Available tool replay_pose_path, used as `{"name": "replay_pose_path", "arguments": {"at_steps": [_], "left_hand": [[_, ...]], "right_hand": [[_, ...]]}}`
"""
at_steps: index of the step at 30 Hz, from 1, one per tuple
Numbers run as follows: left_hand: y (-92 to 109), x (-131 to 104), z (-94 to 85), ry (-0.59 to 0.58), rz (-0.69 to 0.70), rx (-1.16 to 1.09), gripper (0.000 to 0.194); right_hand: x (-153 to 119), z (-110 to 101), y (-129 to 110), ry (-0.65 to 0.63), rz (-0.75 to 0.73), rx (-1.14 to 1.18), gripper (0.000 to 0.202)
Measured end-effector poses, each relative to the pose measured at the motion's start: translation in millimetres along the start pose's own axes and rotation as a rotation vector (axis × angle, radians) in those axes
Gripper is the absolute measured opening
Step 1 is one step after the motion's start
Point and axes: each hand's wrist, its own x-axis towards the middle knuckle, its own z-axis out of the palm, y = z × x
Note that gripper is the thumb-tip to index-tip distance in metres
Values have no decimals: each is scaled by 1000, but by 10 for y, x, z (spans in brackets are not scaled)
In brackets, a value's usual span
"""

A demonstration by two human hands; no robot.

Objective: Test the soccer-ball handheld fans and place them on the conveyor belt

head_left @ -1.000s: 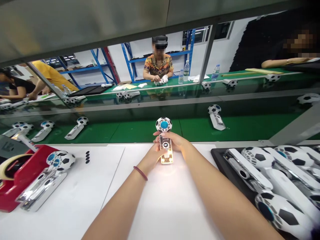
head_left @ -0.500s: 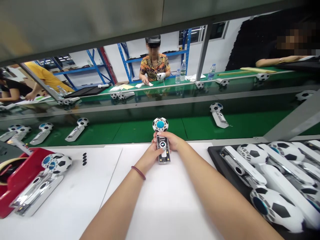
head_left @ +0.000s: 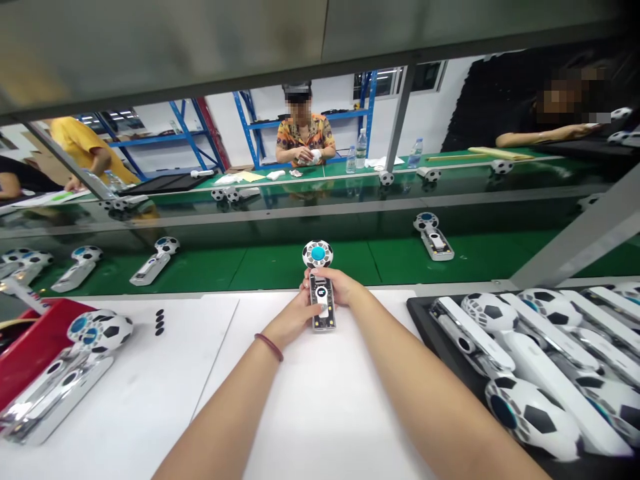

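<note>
Both hands [head_left: 320, 303] grip one football fan [head_left: 320, 283].

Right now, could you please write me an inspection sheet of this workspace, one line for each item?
Surface: white table, green conveyor belt behind it.
Job's things: football-shaped handheld fan, held upright, blue centre facing the camera.
Clutter: two fans at left beside a red holder; black tray of fans at right; small black pads.
Hands: left hand and right hand both grip the fan's handle.
Cables: nothing seen.
Surroundings: more fans on the belt; people seated at the far side.
</note>
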Motion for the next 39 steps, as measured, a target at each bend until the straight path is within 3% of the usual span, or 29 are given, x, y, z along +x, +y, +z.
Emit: {"name": "replay_pose_path", "arguments": {"at_steps": [19, 25, 30, 32, 36, 37, 39], "left_hand": [[-5, 26, -28, 5, -18, -21, 56], [6, 14, -50, -45, -4, -19, 53], [41, -14, -37, -84, -8, -39, 44], [50, -16, -38, -97, 5, -66, 44], [32, 7, -89, 6, 90, -237, 48], [24, 16, -109, 71, 111, -286, 44], [10, 33, -142, 195, 131, -344, 36]], "right_hand": [[-7, 37, -22, 8, -8, 50, 26], [-59, 54, -82, 1, 46, -42, 20], [-83, 173, -167, 131, 118, -180, 14], [-80, 277, -237, 254, 113, -297, 12], [-296, 625, -563, 544, -90, -499, 9], [-417, 720, -681, 593, -207, -520, 9], [-688, 872, -928, 545, -612, -527, 8]]}}
